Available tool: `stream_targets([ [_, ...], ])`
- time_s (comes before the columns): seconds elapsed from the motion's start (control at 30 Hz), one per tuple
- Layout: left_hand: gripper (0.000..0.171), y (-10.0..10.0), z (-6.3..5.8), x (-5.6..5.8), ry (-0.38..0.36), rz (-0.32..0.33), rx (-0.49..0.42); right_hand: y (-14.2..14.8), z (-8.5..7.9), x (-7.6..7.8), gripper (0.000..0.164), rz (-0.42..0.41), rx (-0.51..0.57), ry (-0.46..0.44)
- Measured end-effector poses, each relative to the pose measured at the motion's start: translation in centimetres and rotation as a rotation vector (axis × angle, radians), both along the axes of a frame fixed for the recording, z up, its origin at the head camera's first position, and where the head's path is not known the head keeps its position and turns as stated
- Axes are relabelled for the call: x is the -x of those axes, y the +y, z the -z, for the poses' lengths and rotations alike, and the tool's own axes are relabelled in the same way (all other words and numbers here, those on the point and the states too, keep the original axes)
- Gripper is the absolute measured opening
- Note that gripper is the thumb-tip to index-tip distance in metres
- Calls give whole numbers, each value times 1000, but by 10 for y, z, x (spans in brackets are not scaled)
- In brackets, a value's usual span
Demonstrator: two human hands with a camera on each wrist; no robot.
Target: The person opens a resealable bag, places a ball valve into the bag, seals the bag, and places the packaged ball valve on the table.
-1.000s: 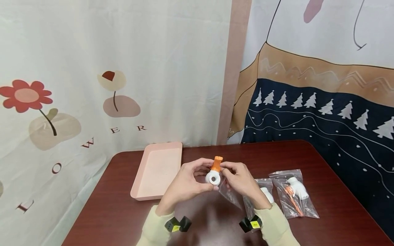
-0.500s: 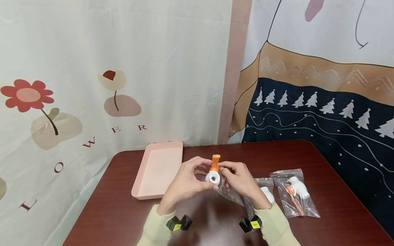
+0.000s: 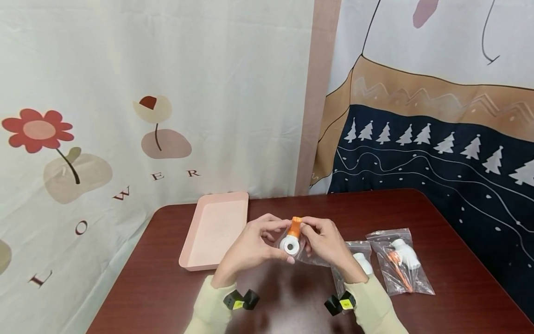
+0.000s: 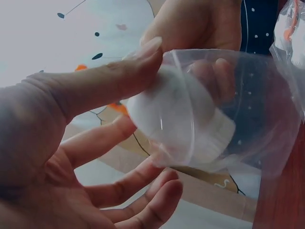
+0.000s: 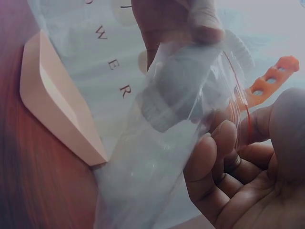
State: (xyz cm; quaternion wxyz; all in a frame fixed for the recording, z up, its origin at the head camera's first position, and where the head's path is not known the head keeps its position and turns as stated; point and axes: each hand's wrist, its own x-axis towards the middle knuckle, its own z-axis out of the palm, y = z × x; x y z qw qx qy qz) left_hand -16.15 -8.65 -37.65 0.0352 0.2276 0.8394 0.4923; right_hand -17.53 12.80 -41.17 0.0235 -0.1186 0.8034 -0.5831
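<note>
Over the table both hands hold a clear zip bag (image 3: 314, 258). A rounded white plastic fitting (image 3: 284, 245) with a ribbed neck lies partly inside it, and its round open end faces the head camera. From the fitting an orange perforated strip (image 5: 271, 81) sticks out past the bag's mouth. My left hand (image 3: 255, 241) grips the fitting between thumb and fingers, with the thumb on its white body (image 4: 164, 112) in the left wrist view. My right hand (image 3: 327, 241) pinches the bag by its red-lined zip edge, beside the orange strip.
A pink tray (image 3: 221, 222) stands at the back left of the dark red table (image 3: 137, 273). To the right lies a zip bag (image 3: 420, 284) with a white fitting and an orange piece. Another bag (image 3: 340, 279) with a white part is partly under the right forearm.
The fitting and orange strip have dipped slightly lower and towards me over the last half second. The bag's loose end has shifted a little, with both hands keeping hold.
</note>
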Motion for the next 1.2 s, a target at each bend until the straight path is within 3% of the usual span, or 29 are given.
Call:
stream_targets([
  [0.23,63,2,1,1,-48,-23,-21,-2,0,0,21,-8,17,27],
  [0.5,66,3,2,1,-97,-79,-27,-5,0,-2,24,10,55,31],
  [0.73,60,5,4,4,-126,-12,-66,-5,-3,-2,23,65,78,-3],
  [0.9,48,4,5,5,-136,20,-120,-3,-2,0,23,17,124,27],
  [1.0,41,6,6,5,-138,-12,-148,-3,0,1,23,-20,124,46],
  [1.2,19,12,9,4,-140,-156,-198,-2,-2,-1,22,-76,84,104],
])
